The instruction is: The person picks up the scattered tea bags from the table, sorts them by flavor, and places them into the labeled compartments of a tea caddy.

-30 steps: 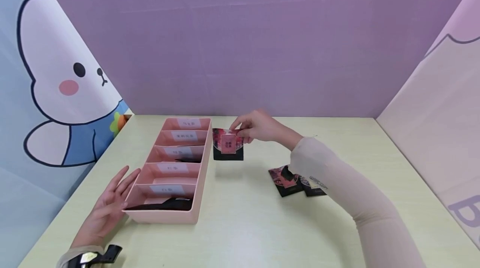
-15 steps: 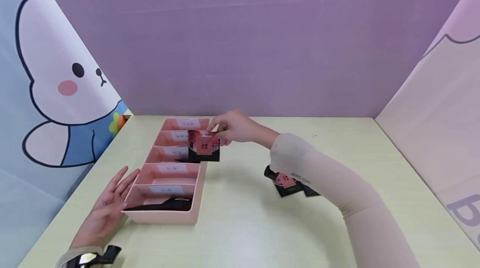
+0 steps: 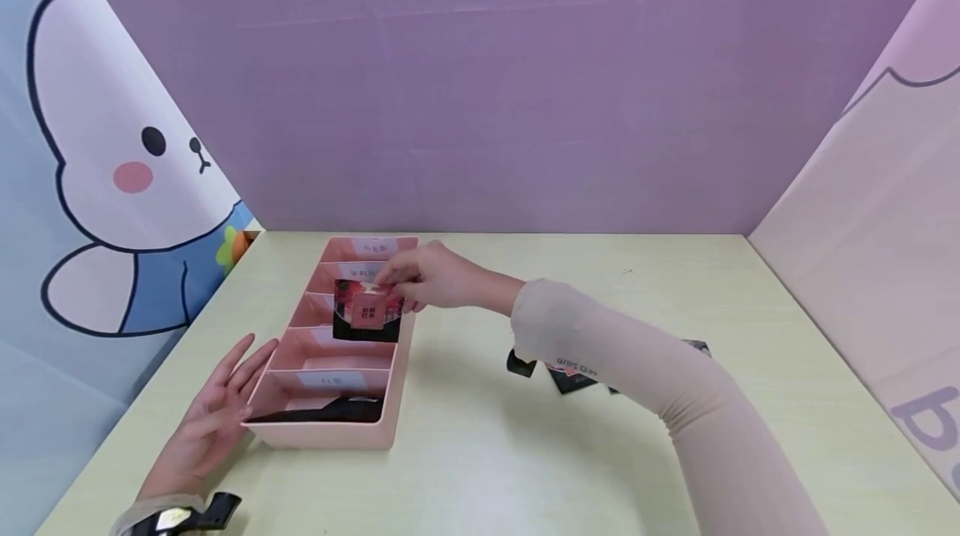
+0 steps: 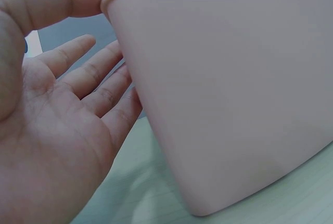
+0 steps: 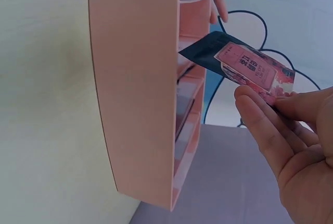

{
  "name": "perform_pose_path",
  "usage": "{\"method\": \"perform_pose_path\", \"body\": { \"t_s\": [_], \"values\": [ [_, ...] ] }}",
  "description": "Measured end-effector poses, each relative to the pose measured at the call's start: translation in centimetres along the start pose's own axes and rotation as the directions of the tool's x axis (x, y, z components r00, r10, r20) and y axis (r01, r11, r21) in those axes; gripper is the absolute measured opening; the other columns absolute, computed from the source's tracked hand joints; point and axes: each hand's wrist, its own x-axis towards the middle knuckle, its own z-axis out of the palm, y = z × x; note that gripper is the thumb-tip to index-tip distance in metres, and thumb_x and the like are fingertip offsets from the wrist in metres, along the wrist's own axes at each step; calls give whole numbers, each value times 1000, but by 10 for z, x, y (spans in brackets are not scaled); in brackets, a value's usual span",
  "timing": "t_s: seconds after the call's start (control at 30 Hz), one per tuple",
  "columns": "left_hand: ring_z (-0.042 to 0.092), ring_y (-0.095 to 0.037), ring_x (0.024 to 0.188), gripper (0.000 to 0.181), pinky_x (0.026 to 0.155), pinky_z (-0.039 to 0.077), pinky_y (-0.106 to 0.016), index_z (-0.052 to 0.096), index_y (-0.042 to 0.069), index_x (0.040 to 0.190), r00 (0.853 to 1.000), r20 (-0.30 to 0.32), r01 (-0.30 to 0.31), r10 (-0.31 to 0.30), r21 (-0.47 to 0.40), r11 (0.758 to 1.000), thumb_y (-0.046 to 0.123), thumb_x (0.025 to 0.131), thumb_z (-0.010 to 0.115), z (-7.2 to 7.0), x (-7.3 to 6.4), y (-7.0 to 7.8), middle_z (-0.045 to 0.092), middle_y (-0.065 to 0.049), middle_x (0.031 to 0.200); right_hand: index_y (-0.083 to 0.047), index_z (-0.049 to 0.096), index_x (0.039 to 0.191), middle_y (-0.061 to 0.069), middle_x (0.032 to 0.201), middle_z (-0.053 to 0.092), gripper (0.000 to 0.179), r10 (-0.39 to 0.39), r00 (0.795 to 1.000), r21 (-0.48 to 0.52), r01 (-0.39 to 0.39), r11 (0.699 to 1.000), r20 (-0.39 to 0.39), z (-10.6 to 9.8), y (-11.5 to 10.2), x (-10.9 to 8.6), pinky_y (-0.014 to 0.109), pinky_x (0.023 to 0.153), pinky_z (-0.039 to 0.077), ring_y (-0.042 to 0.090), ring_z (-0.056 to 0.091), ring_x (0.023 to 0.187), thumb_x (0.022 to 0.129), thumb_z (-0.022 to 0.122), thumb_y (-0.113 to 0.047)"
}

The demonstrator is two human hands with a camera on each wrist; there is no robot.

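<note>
My right hand pinches a red and black tea sachet by its upper right corner. The sachet hangs over the middle compartments of a pink divided box, its printed face toward me. In the right wrist view the thumb and fingertips grip the sachet's red end, and its black end overlaps the box's opening. My left hand rests at the box's near left corner. Its fingers lie extended along the side wall and the thumb touches the rim. A black sachet lies in the nearest compartment.
White paper labels mark the compartment walls. Right of the box, more dark sachets lie on the pale table, partly covered by my right sleeve. A purple backdrop stands behind the table.
My right hand has carried the sachet leftward from beside the box to over its middle, lowering it slightly at the end. The left hand has stayed at the box corner.
</note>
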Motion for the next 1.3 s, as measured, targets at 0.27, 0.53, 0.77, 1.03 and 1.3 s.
{"method": "perform_pose_path", "body": {
  "t_s": [0.27, 0.53, 0.77, 1.03, 1.3],
  "values": [
    [28, -9, 146, 84, 91, 47, -20, 0, 15, 161, 1000, 8, -16, 16, -25, 1000, -23, 88, 11, 2, 1, -1, 31, -1, 161, -2, 70, 116, 9, 108, 72, 28, -52, 998, -73, 54, 996, 18, 20, 4, 2, 21, 66, 54, 14, 69, 71, 97, 51, 7],
    [29, -7, 145, 83, 110, 31, -22, -5, 14, 160, 1000, -15, 0, 1, 48, 999, -23, 89, 13, 0, 0, 0, 32, 1, 160, -6, 70, 116, 2, 102, 68, 28, -41, 994, -157, 57, 986, 105, 35, 1, -3, 16, 65, 45, 6, 53, 67, 97, 53, 5],
    [27, -8, 146, 82, 109, 34, -23, -6, 14, 160, 1000, 12, -4, 4, 20, 1000, -22, 88, 11, -1, 0, 0, 30, 0, 162, -5, 71, 117, 4, 105, 71, 29, -160, 973, -207, 193, 959, 167, 45, 1, -7, 14, 64, 41, 6, 52, 70, 96, 55, 5],
    [30, -7, 145, 83, 101, 42, -21, 3, 18, 162, 1000, -15, 5, -5, 9, 1000, -22, 89, 12, 1, 0, 0, 32, 2, 160, -11, 72, 118, -2, 109, 72, 28, -198, 958, -422, 271, 865, 210, 56, 0, -12, 13, 71, 43, 7, 56, 73, 98, 56, -2],
    [27, -8, 146, 84, 102, 40, -22, -1, 16, 161, 1000, 12, -5, 5, 6, 1000, -23, 88, 10, -1, 0, -1, 29, 0, 162, -21, 71, 123, -8, 110, 72, 28, -230, 941, -718, 338, 609, 248, 74, 2, -20, 23, 81, 48, 16, 61, 96, 98, 61, -12]
  ]
}}
